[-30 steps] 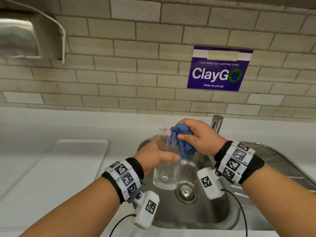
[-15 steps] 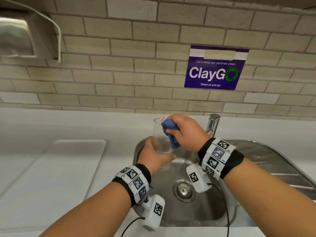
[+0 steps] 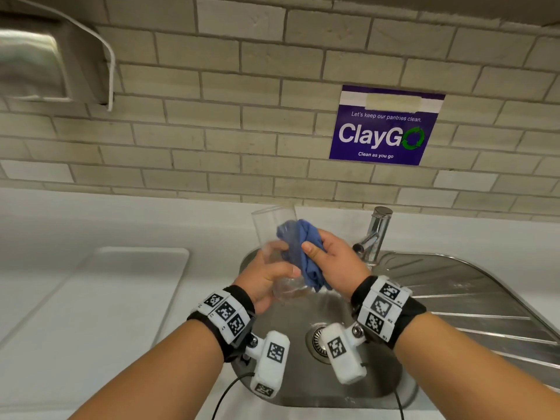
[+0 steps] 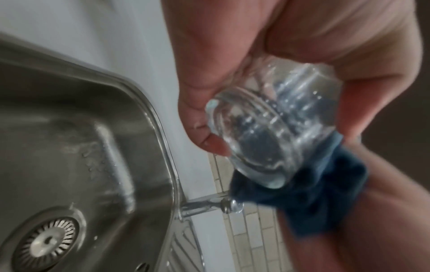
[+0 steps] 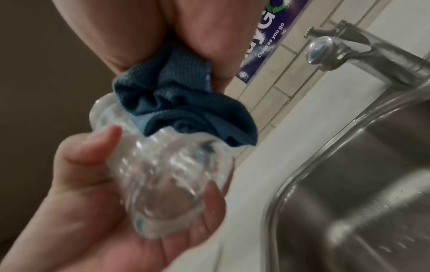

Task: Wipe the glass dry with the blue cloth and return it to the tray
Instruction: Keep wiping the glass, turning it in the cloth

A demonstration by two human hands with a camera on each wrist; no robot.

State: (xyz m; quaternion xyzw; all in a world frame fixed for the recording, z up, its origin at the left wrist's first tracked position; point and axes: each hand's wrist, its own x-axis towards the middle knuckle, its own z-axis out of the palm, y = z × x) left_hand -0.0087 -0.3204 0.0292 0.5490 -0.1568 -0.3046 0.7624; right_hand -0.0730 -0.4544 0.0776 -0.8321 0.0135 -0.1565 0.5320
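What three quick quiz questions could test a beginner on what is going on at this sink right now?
1. True or false: the glass stands on the floor of the sink.
2. Which hand grips the blue cloth? A) left hand B) right hand
3. Fill in: the white tray lies on the counter to the ____ of the sink.

Key
1. False: the left hand holds its lower part in the air above the basin.
2. B: the right hand presses the bunched cloth against the side of the glass.
3. left
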